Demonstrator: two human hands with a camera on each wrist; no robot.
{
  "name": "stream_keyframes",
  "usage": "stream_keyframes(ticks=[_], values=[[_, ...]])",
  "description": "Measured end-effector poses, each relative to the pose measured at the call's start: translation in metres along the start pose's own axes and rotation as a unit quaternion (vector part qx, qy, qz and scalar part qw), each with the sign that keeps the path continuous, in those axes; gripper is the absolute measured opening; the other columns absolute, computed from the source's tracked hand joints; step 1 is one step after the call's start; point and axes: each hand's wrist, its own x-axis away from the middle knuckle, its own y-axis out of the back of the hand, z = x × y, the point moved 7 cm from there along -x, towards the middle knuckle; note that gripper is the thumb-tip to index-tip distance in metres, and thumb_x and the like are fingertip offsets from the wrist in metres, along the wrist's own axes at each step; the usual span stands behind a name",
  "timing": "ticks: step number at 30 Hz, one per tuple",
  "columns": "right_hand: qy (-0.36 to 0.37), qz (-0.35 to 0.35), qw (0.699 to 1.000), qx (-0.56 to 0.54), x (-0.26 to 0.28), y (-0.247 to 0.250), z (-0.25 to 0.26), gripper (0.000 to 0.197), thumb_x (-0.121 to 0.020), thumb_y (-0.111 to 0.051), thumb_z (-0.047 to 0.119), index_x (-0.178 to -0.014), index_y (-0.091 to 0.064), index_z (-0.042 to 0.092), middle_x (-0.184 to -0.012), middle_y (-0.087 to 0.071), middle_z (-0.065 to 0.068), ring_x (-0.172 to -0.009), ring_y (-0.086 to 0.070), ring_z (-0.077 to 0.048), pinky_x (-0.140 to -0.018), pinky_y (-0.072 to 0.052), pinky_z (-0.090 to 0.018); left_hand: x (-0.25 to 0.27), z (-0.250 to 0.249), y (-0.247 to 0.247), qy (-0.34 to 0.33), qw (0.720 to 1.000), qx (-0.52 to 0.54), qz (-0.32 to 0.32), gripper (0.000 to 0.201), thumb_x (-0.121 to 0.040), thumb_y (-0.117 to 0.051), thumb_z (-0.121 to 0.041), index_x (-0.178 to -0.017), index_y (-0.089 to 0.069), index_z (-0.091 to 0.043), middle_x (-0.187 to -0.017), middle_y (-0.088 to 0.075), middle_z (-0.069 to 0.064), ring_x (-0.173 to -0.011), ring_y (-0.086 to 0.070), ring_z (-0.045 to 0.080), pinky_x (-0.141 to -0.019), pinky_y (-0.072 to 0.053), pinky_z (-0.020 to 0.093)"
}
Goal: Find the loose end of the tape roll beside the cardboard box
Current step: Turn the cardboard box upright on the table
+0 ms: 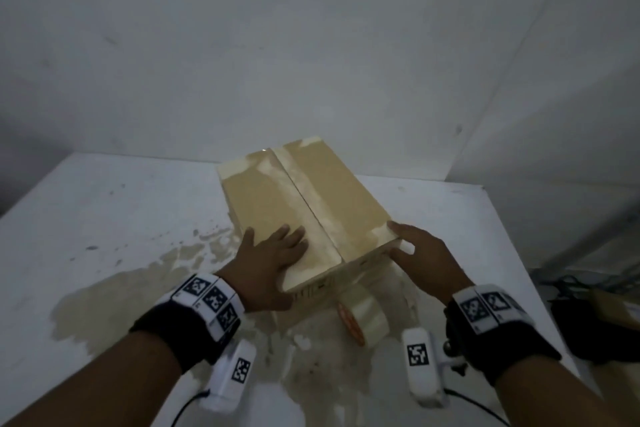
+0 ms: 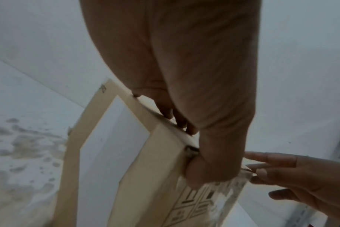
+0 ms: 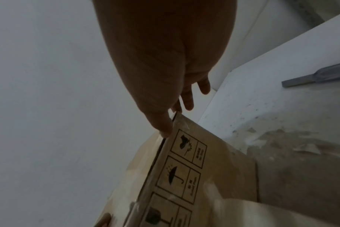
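A closed cardboard box (image 1: 263, 198) stands on the white table, its top seam lined with tape residue. My left hand (image 1: 277, 250) lies flat on the box's near left top, fingers straight, with the thumb down at the front edge (image 2: 204, 173). My right hand (image 1: 415, 250) touches the box's near right corner with straight fingers, the thumb against the front face (image 3: 163, 127). A clear tape roll (image 1: 363, 315) with an orange core stands on edge on the table just in front of the box, between my wrists. Neither hand touches it. Its loose end cannot be made out.
The table (image 1: 104, 218) is white with a brownish stained patch around the box's near side. Walls close it in behind and to the right. Dark objects and cables (image 1: 588, 322) lie beyond the table's right edge. A grey flat strip (image 3: 311, 78) shows at the far right.
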Motion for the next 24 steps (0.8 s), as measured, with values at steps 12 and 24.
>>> stream_keyframes(ticks=[12, 24], values=[[0.084, -0.093, 0.992, -0.027, 0.025, -0.043, 0.049, 0.022, -0.089, -0.056, 0.011, -0.109, -0.066, 0.005, -0.090, -0.051, -0.005, -0.076, -0.046, -0.009, -0.069, -0.036, 0.002, 0.017, 0.055, 0.006, 0.079, 0.996, 0.006, -0.034, 0.084, -0.082, -0.057, -0.013, -0.147, -0.006, -0.030, -0.160, 0.003, -0.006, -0.147, 0.005, 0.021, -0.114, 0.002, 0.062], [0.042, -0.091, 0.993, -0.061, 0.040, -0.045, 0.033, 0.035, -0.091, -0.055, 0.025, -0.123, -0.058, 0.011, -0.104, -0.059, -0.005, -0.091, -0.057, -0.017, -0.080, -0.042, -0.013, 0.009, 0.053, 0.004, 0.105, 0.990, 0.012, -0.098, 0.075, -0.082, -0.053, -0.004, -0.144, -0.020, -0.032, -0.160, -0.001, -0.001, -0.146, 0.002, 0.027, -0.113, -0.010, 0.062]])
